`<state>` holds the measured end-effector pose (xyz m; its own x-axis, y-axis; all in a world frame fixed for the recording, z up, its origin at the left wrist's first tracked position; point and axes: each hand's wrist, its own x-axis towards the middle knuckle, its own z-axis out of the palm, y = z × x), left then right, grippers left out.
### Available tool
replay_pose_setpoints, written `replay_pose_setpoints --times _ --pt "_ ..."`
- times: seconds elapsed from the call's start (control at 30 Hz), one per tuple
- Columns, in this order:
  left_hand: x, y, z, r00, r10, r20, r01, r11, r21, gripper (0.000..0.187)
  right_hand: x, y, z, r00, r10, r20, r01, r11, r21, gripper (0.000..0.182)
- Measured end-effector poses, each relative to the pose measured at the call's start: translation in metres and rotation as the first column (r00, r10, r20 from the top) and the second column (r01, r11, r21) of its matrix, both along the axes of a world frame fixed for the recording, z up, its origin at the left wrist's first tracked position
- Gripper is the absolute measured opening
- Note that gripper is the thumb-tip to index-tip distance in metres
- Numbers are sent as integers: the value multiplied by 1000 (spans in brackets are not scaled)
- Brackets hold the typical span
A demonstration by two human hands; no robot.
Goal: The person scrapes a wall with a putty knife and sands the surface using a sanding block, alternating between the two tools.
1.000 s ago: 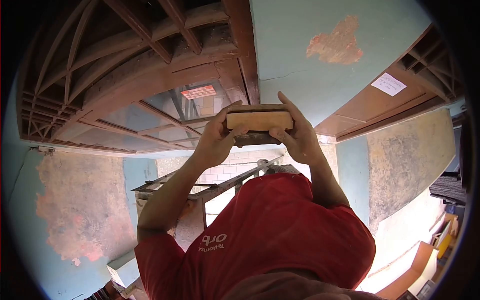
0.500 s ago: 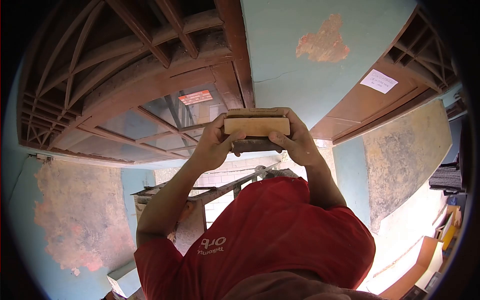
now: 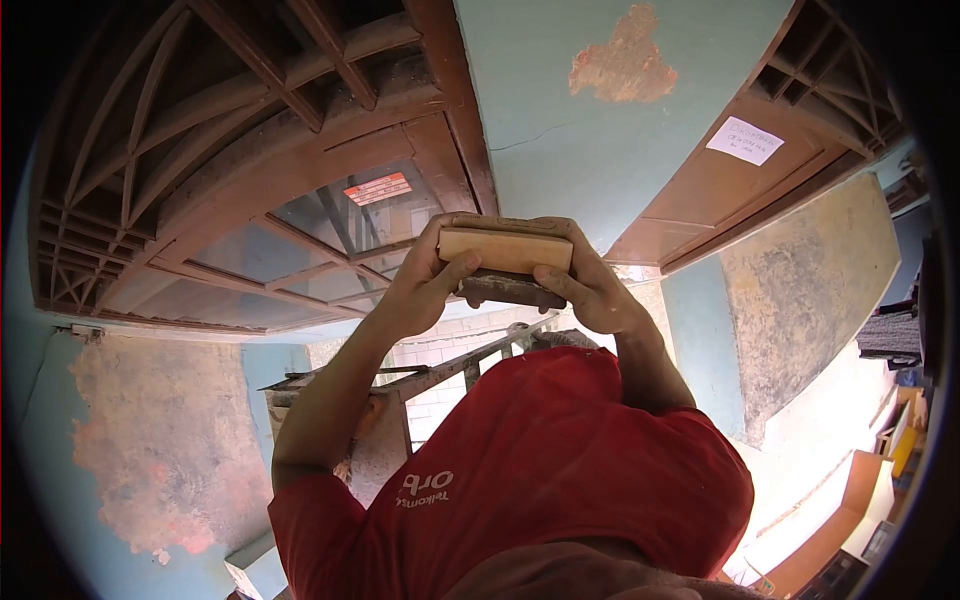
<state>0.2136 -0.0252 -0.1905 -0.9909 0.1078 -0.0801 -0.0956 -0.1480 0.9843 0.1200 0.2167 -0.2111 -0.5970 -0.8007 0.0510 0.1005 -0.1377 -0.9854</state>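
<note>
A tan rectangular wooden block (image 3: pixel 505 250) is held out in front of the chest. Brown, dusty layers show along its far edge, and a dark brown strip (image 3: pixel 515 288) lies under its near edge. My left hand (image 3: pixel 432 275) is closed around the left end, thumb pressed on the near face. At the other end, my right hand (image 3: pixel 593 280) grips it the same way. The fingers behind and beneath the block are mostly hidden.
Brown wooden doors with lattice tops stand at left (image 3: pixel 300 230) and right (image 3: pixel 690 200). Between them is a blue-green wall (image 3: pixel 540 110) with a peeled patch. A ladder-like metal frame (image 3: pixel 455 365) stands below my hands. Cardboard boxes (image 3: pixel 840 510) lie at lower right.
The block has tilted, its right end now lower in view. Both hands still grip its ends. The doors and wall have shifted slightly left and up in view.
</note>
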Motion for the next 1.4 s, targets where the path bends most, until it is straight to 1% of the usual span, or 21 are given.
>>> replay_pose_setpoints --times 0.1,0.17,0.2,0.23,0.27,0.4,0.47,0.53,0.6,0.67,0.7,0.73,0.77,0.8,0.87,0.97,1.07,1.17,1.3,1.37,1.4 --pt "2 0 2 999 -35 2 35 997 -71 46 6 -1 5 999 -31 36 31 1000 -4 64" --pt "3 3 2 998 69 -6 -69 998 12 44 8 -3 5 997 -69 26 69 998 1 64" --pt "3 2 2 998 67 -6 -67 998 11 44 8 -5 0 992 -105 -70 105 994 -12 64" --pt "2 0 1 996 72 -49 -77 993 -92 44 8 -5 -2 976 -141 -165 138 990 -28 64" --pt "2 0 0 993 73 -92 -90 977 -195 44 9 -4 -2 976 -143 -164 140 990 -28 64" --pt "3 3 2 997 32 -74 -42 989 -141 43 10 -2 6 986 -130 -100 131 991 3 58" --pt "2 3 2 992 -2 -130 -13 993 -116 43 9 -1 5 992 -112 -60 112 994 -10 54" --pt "4 8 5 992 24 -127 -36 995 -96 43 8 -2 4 990 -125 -66 120 990 -68 43" --pt "5 10 4 991 51 -123 -61 995 -77 44 5 0 1 991 -116 -59 112 992 -63 39" --pt "5 9 -2 986 48 -162 -39 998 58 43 3 -2 -3 993 -106 -55 103 993 -59 35" --pt "4 7 -4 985 49 -163 -40 998 58 43 4 -5 -6 987 -131 -96 117 983 -142 33" --pt "3 5 -7 974 26 -227 -28 1000 -3 43 4 -6 -7 978 -160 -133 127 966 -223 32" --pt "3 3 -9 958 0 -288 -19 998 -63 43 5 -5 -6 979 -158 -130 127 967 -222 32" --pt "3 3 -7 958 0 -285 -19 998 -63 43 5 -4 -4 974 -151 -169 119 976 -184 35" --pt "4 2 0 982 48 -183 -79 983 -165 44 9 -4 -1 968 -141 -206 112 983 -146 38" --pt "4 3 4 988 80 -133 -94 990 -107 46 14 -7 -2 966 -189 -175 163 974 -155 41" --pt "4 4 3 990 109 -85 -115 991 -67 47 9 -5 -12 956 -146 -255 98 977 -190 38" --pt "5 0 1 996 48 -78 -57 991 -119 51 9 -5 -12 976 -111 -190 70 975 -209 32" --pt "6 -1 -1 996 57 -66 -64 991 -114 48 7 0 -13 985 -60 -165 27 980 -196 30" --pt "5 -4 -10 982 -9 -190 -7 997 -82 49 6 -1 -15 988 -36 -150 7 982 -188 30" --pt "6 -2 -8 982 -7 -190 -8 997 -83 49 6 -3 -17 980 -59 -192 13 972 -233 30"
